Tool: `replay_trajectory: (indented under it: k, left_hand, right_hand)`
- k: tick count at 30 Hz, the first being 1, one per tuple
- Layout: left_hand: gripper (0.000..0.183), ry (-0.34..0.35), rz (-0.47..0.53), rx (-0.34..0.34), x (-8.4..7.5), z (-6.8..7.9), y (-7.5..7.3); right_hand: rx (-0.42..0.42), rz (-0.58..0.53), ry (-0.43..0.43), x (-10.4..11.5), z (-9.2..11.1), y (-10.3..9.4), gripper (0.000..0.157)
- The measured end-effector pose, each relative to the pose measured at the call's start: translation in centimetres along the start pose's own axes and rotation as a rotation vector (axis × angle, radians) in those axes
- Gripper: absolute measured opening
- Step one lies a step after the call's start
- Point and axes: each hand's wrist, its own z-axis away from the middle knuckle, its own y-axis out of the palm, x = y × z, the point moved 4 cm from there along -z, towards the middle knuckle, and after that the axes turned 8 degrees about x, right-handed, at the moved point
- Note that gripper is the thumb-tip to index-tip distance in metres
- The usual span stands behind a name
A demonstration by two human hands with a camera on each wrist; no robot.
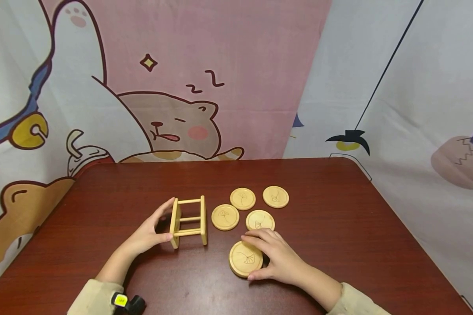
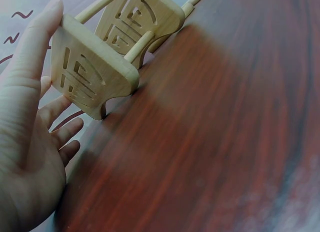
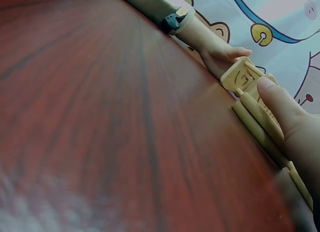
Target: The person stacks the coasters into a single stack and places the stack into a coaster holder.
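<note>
On the left of the table stands a wooden coaster rack (image 1: 189, 219), two carved side panels joined by round bars. My left hand (image 1: 151, 232) holds its left panel, thumb at one edge and fingers at the other; the left wrist view shows the cut-out pattern of that panel (image 2: 82, 75). My right hand (image 1: 277, 256) grips a round wooden coaster (image 1: 245, 259) with a ginkgo-leaf drawing, thumb at the near edge and fingers at the far side. In the right wrist view this coaster (image 3: 260, 115) lies on top of another coaster (image 3: 255, 132).
Beyond the right hand, several more coasters lie flat: one coaster (image 1: 260, 219) by the fingertips, one coaster (image 1: 225, 217) beside the rack, and two farther back, a left coaster (image 1: 242, 199) and a right coaster (image 1: 276, 197). A cartoon-printed cloth (image 1: 256, 78) hangs behind the table (image 1: 339, 245).
</note>
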Motion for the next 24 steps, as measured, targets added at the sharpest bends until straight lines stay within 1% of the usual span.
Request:
replay_trajectory:
  k: [7, 15, 20, 24]
  left_hand:
    - [0.093, -0.011, -0.006, 0.007, 0.1, -0.1, 0.0]
    - [0.093, -0.013, -0.014, 0.003, 0.3, 0.0, 0.0]
    - [0.093, -0.018, -0.007, 0.008, 0.3, 0.0, 0.1]
    - [0.093, -0.005, -0.008, 0.004, 0.1, 0.0, 0.1]
  right_hand:
    - [-0.061, 0.003, -0.017, -0.6, 0.0, -0.3, 0.082]
    - [-0.068, -0.042, 0.034, -1.5, -0.1, -0.8, 0.080]
    - [-0.103, -0.042, 0.044, -2.1, 0.0, -1.4, 0.077]
    - [-0.123, -0.049, 0.066, -2.8, 0.2, -1.8, 0.075]
